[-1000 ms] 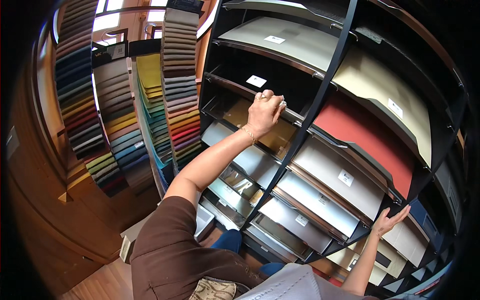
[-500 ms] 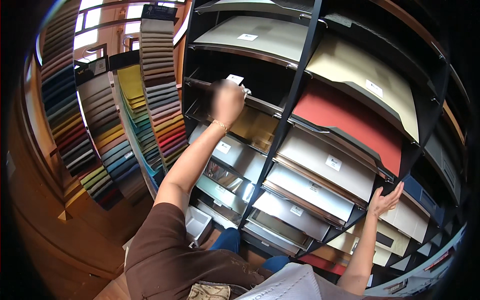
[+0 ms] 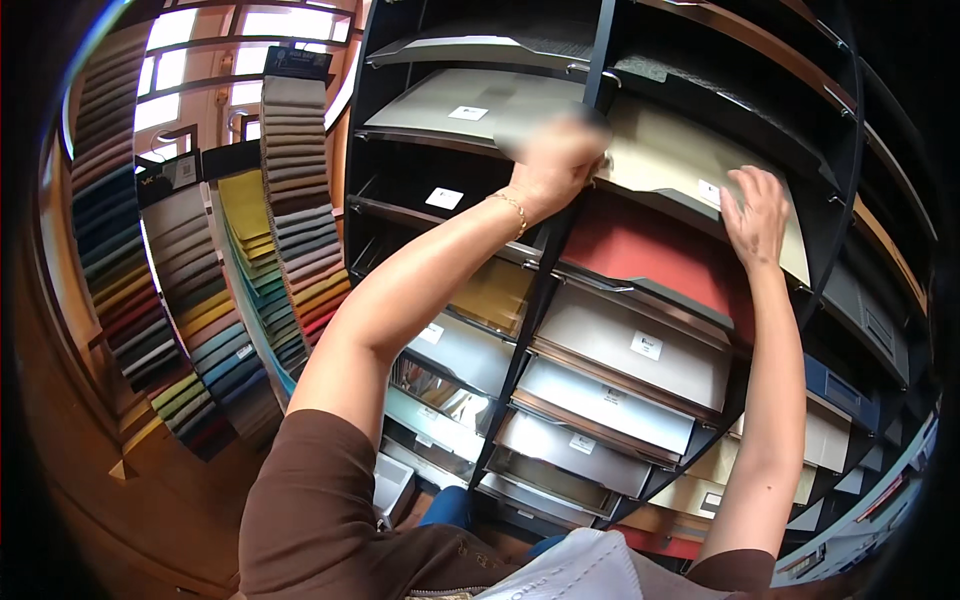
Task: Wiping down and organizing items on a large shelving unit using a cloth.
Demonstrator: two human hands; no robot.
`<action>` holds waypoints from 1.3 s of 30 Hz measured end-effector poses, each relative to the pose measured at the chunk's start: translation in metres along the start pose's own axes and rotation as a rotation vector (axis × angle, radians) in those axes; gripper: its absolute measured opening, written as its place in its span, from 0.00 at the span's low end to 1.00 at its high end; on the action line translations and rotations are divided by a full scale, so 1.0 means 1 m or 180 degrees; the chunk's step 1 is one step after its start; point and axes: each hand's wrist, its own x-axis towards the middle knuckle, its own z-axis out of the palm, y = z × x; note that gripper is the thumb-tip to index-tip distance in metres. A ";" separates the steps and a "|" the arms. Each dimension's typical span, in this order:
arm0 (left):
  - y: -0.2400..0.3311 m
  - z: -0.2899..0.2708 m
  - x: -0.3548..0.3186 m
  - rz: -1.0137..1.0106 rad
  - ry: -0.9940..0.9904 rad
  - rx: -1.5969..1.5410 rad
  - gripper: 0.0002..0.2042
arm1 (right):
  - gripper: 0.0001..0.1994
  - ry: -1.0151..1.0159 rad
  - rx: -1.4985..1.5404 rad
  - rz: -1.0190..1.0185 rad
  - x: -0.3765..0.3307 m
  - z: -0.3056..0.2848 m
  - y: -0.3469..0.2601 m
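My left hand (image 3: 553,170), with a thin gold bracelet at the wrist, is closed by the dark upright divider (image 3: 590,190), at the left corner of a cream sample panel (image 3: 670,150). Its fingertips are smeared, so whatever they grip cannot be made out. My right hand (image 3: 757,218) is open, fingers apart, over the right part of the same cream panel, close to its white label (image 3: 711,193). Whether it touches the panel is unclear. Just below lies a red panel (image 3: 650,262) on its own sloping shelf.
Several more panels fill the dark rack, among them a pale grey panel (image 3: 430,105) and a light beige panel (image 3: 630,345). Fabric swatch strips (image 3: 295,150) hang at the left by a window. A white bin (image 3: 393,485) stands low by my legs.
My left hand has moved right and up from the dark glossy shelf to the cream panel's left corner. The right hand has risen from the lower right panels to the cream panel.
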 end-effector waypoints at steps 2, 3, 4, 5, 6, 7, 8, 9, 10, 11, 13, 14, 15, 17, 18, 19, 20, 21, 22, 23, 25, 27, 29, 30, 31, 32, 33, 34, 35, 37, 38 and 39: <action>-0.006 0.013 -0.003 0.0203 -0.0512 0.0311 0.04 | 0.15 -0.0415 0.0065 0.0054 0.003 0.007 0.000; -0.013 0.018 -0.002 0.0219 -0.0499 0.0299 0.04 | 0.14 -0.0523 0.0187 0.0016 0.002 0.010 0.000; -0.018 0.017 0.002 0.0494 -0.0565 0.0450 0.05 | 0.14 -0.0632 0.0297 -0.0021 0.002 0.010 -0.001; -0.023 0.018 0.006 0.0770 -0.0625 0.0599 0.06 | 0.14 -0.0623 0.0258 -0.0013 0.002 0.009 -0.001; -0.027 0.022 0.013 0.0755 -0.0550 0.0640 0.08 | 0.14 -0.0733 0.0269 0.0055 0.002 0.008 0.000; -0.033 0.026 0.023 0.0705 -0.0313 0.0694 0.08 | 0.14 -0.0844 0.0294 0.0120 0.002 0.009 -0.001; -0.036 0.026 0.035 0.0702 -0.0123 0.0620 0.07 | 0.14 -0.0634 0.0333 0.0082 0.001 0.010 -0.001; -0.040 0.026 0.047 0.0696 0.0067 0.0544 0.07 | 0.14 -0.0636 0.0304 0.0083 0.000 0.009 -0.001; -0.047 0.029 0.060 0.0736 0.0271 0.0583 0.07 | 0.13 -0.0619 0.0269 0.0114 0.000 0.009 -0.004; -0.052 0.032 0.073 0.0779 0.0487 0.0612 0.06 | 0.13 -0.0599 0.0218 0.0144 0.000 0.009 -0.005; -0.055 0.038 0.090 0.0498 0.0589 0.0621 0.03 | 0.13 -0.0473 0.0227 0.0139 -0.002 0.010 -0.006; -0.057 0.041 0.096 0.0414 0.0735 0.0585 0.03 | 0.13 -0.0466 0.0181 0.0172 -0.003 0.010 -0.006; -0.059 0.043 0.100 0.0327 0.0877 0.0559 0.03 | 0.13 -0.0458 0.0146 0.0202 -0.002 0.011 -0.007; -0.056 0.051 0.094 0.0267 0.1031 0.0502 0.03 | 0.13 -0.0426 0.0177 0.0206 -0.004 0.012 -0.007; -0.056 0.053 0.088 0.0207 0.1189 0.0463 0.03 | 0.12 -0.0388 0.0150 0.0176 -0.004 0.012 -0.008; -0.054 0.050 0.082 0.0279 0.1088 0.0666 0.04 | 0.12 -0.0345 0.0141 0.0135 -0.003 0.013 -0.009; -0.051 0.049 0.073 0.0298 0.0861 0.0734 0.05 | 0.12 -0.0345 0.0163 0.0153 -0.003 0.013 -0.009; -0.049 0.047 0.066 0.0309 0.0630 0.0807 0.06 | 0.12 -0.0355 0.0217 0.0136 -0.004 0.014 -0.007; -0.050 0.044 0.062 0.0576 0.0620 0.1039 0.06 | 0.11 -0.0326 0.0185 0.0068 -0.003 0.012 -0.006; -0.046 0.040 0.054 0.0714 0.0514 0.1109 0.06 | 0.11 -0.0313 0.0163 0.0008 -0.003 0.013 -0.006; -0.040 0.031 0.040 0.0775 0.0274 0.1108 0.06 | 0.12 -0.0415 0.0158 0.0045 -0.002 0.014 -0.008; -0.038 0.027 0.022 0.0780 0.0094 0.0953 0.05 | 0.12 -0.0451 0.0099 0.0033 -0.003 0.012 -0.007; -0.031 0.017 -0.001 0.0591 0.0122 0.0467 0.02 | 0.13 -0.0415 0.0152 0.0040 -0.005 0.011 -0.005; -0.035 0.014 -0.011 0.0594 0.0198 0.0415 0.03 | 0.13 -0.0379 0.0156 0.0066 -0.005 0.011 -0.004; -0.042 0.010 -0.021 0.0591 0.0270 0.0377 0.03 | 0.13 -0.0372 0.0216 0.0046 -0.004 0.012 -0.007; -0.051 0.006 -0.029 0.0573 0.0256 0.0427 0.03 | 0.13 -0.0424 0.0180 0.0034 -0.004 0.011 -0.008; -0.060 0.002 -0.035 0.0523 0.0205 0.0540 0.04 | 0.14 -0.0477 0.0135 0.0022 -0.003 0.011 -0.009; -0.067 -0.002 -0.041 0.0465 0.0152 0.0646 0.06 | 0.14 -0.0490 0.0141 0.0063 -0.003 0.012 -0.011; -0.075 -0.005 -0.043 0.0442 0.0141 0.0678 0.06 | 0.14 -0.0494 0.0177 0.0043 -0.003 0.012 -0.011; -0.089 -0.010 -0.045 0.0627 0.0212 0.0717 0.07 | 0.14 -0.0519 0.0094 0.0039 -0.004 0.012 -0.008; -0.095 -0.013 -0.047 0.0629 0.0157 0.0819 0.08 | 0.14 -0.0488 0.0140 0.0016 -0.005 0.013 -0.005; -0.101 -0.017 -0.050 0.0608 0.0157 0.0832 0.08 | 0.14 -0.0496 0.0154 -0.0003 -0.006 0.014 -0.003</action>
